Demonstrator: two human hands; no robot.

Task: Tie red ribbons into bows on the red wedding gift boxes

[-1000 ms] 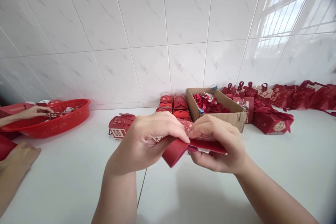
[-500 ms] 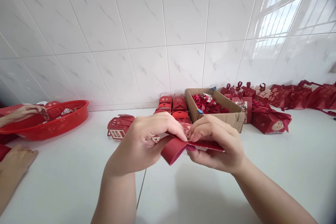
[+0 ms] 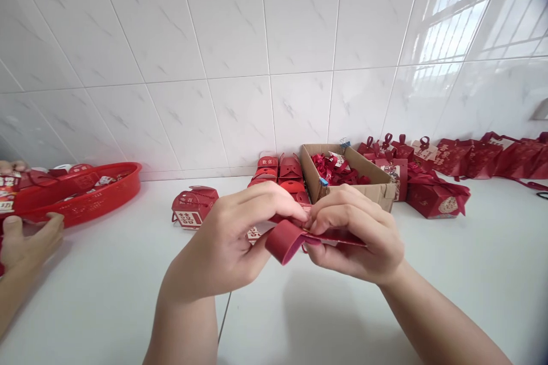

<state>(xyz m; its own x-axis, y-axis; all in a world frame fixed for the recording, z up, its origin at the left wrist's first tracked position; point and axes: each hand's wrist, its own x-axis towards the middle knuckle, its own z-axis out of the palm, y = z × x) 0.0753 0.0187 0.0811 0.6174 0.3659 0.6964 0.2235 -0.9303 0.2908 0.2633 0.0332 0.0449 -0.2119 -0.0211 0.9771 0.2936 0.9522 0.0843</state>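
Both of my hands are raised above the white table, fingers pinched together on a red gift box. The fingers of my left hand [image 3: 235, 236] close at the base of a dark red strap loop [image 3: 283, 244], which sticks out toward me. From the other side, my right hand [image 3: 362, 234] grips the box's folded red top edge [image 3: 340, 236] between thumb and fingers. Part of the gift box [image 3: 253, 234], with a pale printed label, shows behind my left hand. My fingers and the loop hide most of the box, and the fingertips meet where the loop joins it.
A single red box [image 3: 194, 205] stands left of my hands. Behind them are stacked red boxes [image 3: 268, 162] and a cardboard box [image 3: 377, 197] of red ribbons. Finished-looking boxes [image 3: 440, 194] line the right wall. At left, another person's hand [image 3: 32, 245] is by a red basin [image 3: 124, 197].
My fingertips have shifted slightly at the loop's base, and the loop has moved a little right. The other person's hands have moved, one now lifting a printed red item beside the basin.
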